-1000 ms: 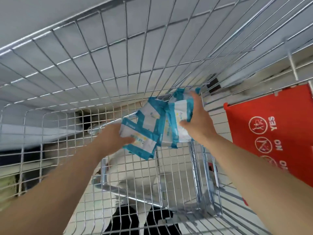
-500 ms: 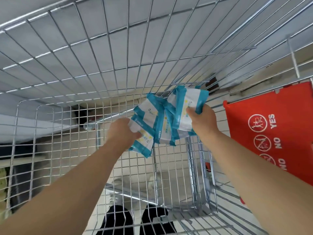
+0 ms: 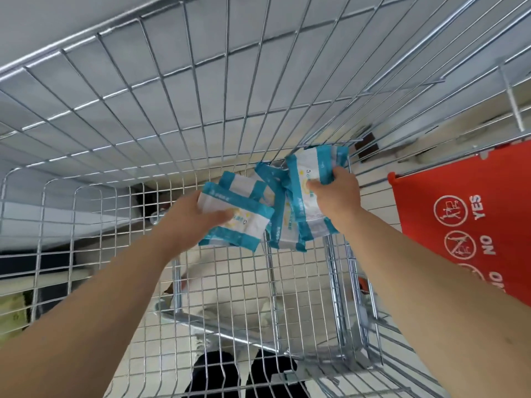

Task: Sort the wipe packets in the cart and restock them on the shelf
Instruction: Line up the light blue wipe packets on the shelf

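Gathering teal-and-white plastic wipe packets point(image 3: 283, 225) inside the silver wire cart point(image 3: 172, 116), pinching the flatter front one with the left hand point(image 3: 186, 218), clamping a steeper one (long axis running up-right) in the right hand point(image 3: 337, 193), wedging the loose middle ones between, nearer the right

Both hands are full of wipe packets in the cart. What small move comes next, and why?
Probably press the two bunches together into one neat stack: the left hand and right hand each hold wipe packets fanned askew above the cart floor.
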`<action>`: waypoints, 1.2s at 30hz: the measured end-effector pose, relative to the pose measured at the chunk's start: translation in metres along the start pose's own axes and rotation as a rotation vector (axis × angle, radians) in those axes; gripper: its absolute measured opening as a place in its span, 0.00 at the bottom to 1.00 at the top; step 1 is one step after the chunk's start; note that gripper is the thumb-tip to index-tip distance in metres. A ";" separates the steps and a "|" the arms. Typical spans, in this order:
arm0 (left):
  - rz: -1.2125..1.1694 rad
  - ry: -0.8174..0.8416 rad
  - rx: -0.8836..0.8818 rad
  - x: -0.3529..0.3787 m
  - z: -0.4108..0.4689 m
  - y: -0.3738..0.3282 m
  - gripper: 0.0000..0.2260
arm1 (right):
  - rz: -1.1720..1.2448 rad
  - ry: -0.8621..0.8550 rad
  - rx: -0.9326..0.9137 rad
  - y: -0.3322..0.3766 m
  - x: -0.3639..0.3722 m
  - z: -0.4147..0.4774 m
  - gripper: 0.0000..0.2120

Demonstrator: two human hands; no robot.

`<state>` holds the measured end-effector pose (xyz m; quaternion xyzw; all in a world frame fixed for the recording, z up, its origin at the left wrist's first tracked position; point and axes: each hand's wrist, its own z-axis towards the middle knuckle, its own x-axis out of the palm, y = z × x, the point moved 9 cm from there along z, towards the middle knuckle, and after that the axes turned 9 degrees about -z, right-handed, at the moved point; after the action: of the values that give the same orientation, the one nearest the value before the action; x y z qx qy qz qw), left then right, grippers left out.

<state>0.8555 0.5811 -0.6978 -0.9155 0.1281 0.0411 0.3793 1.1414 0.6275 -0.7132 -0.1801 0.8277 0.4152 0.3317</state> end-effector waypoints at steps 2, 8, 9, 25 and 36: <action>-0.001 -0.016 0.015 -0.003 -0.004 -0.005 0.08 | -0.056 -0.012 -0.037 0.007 -0.006 -0.011 0.07; 0.004 -0.020 0.104 -0.024 -0.043 -0.039 0.13 | 0.008 -0.001 -0.152 0.045 -0.040 -0.070 0.05; 0.006 -0.015 0.119 -0.029 -0.054 -0.048 0.12 | 0.029 0.000 -0.176 0.058 -0.049 -0.083 0.04; -0.076 -0.359 0.382 -0.185 -0.349 -0.167 0.06 | -0.110 0.039 -0.820 0.315 -0.175 -0.354 0.06; -0.268 -0.790 0.548 -0.311 -0.648 -0.134 0.07 | -0.073 0.179 -1.264 0.460 -0.198 -0.617 0.06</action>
<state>0.5773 0.2786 -0.0928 -0.7050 -0.1378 0.3004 0.6275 0.7719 0.4058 -0.0452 -0.4031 0.4407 0.7951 0.1051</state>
